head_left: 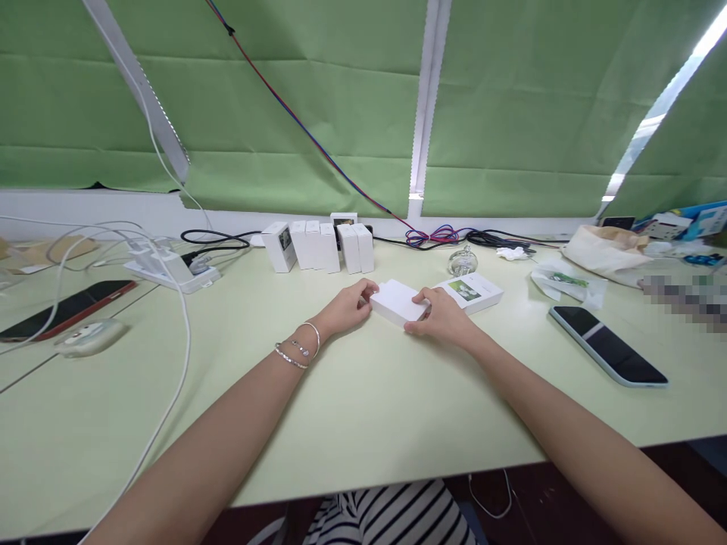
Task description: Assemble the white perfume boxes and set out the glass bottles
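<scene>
A small white box (396,301) lies flat near the middle of the pale green table, between my two hands. My right hand (441,314) grips its right end, thumb at the near side and fingers over the top. At the opposite end, the curled fingers of my left hand (347,306) press together against the box's edge, where a small flap seems to stick out. Bracelets circle my left wrist. Just behind my right hand lies another white box (480,291) with a green picture on its face.
Several white boxes (326,248) stand upright at the back. A glass ornament (463,261) sits right of them. Phones lie at right (607,344) and left (68,306). A power strip (170,272) with white cables is at left; a cloth bag (602,253) lies far right.
</scene>
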The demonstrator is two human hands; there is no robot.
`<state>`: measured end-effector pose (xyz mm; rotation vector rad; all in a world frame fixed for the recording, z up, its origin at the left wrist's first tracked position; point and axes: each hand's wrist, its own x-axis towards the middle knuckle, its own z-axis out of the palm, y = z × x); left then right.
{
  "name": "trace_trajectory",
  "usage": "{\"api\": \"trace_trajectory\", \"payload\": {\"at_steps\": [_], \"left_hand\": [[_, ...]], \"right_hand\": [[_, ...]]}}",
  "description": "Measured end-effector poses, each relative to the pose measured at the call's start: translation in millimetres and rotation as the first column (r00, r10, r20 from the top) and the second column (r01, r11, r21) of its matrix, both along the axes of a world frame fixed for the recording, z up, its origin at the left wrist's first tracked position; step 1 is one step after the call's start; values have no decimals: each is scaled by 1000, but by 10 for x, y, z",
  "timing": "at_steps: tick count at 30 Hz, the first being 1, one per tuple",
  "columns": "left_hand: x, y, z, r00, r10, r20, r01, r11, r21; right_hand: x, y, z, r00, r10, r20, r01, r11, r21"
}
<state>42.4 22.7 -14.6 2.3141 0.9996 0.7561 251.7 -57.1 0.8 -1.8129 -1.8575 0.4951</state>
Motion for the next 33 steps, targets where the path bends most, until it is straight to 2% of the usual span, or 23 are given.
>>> {"api": "trace_trajectory", "payload": {"at_steps": [3,5,6,8,10,12,13,14,17,19,22,24,26,27,29,31,33], "left_hand": [[32,46,-17,957,130,259,-112,990,-84],[46,84,-12,848,253,465,-188,965,-182],[52,95,-4,780,298,549,-189,950,-248],[74,77,21,692,322,646,-58,917,-395],[115,0,49,699,226,679,206,846,-493],[176,-117,69,728,58,683,431,736,-522],[209,-176,73,737,-5,676,486,700,-524],[240,-227,74,744,-35,667,501,690,-523],[296,-299,62,763,-38,645,471,716,-515],[297,-284,50,763,-34,645,461,728,-507],[274,-230,38,764,-6,645,428,752,-501],[261,-205,35,771,17,636,399,766,-504],[253,-192,33,782,29,623,375,776,-507],[250,-189,31,787,32,617,366,781,-507],[244,-185,28,796,24,605,360,784,-505],[240,-183,26,806,-3,592,378,772,-510],[239,-186,24,815,-40,579,404,755,-516]], "right_hand": [[-4,3,15,999,-19,-45,22,999,48],[2,0,57,991,-47,-124,58,994,93],[6,-3,83,980,-62,-187,84,991,108],[12,-7,129,935,-65,-349,113,987,117],[7,-7,140,860,-12,-510,85,989,121],[-14,2,108,783,70,-618,12,992,126],[-29,7,81,752,104,-651,-30,992,124],[-45,11,53,727,131,-674,-68,990,120],[-72,9,14,695,197,-691,-169,980,109],[-45,0,48,725,248,-642,-241,965,101],[108,17,136,860,302,-412,-254,952,168],[288,71,160,962,234,-143,-183,936,301],[508,145,130,990,64,122,-106,920,376],[619,179,100,974,-24,225,-60,931,359],[810,221,31,921,-125,370,47,976,215],[930,221,-15,886,-113,450,113,993,26],[966,194,-17,874,-61,482,114,990,-81]]}}
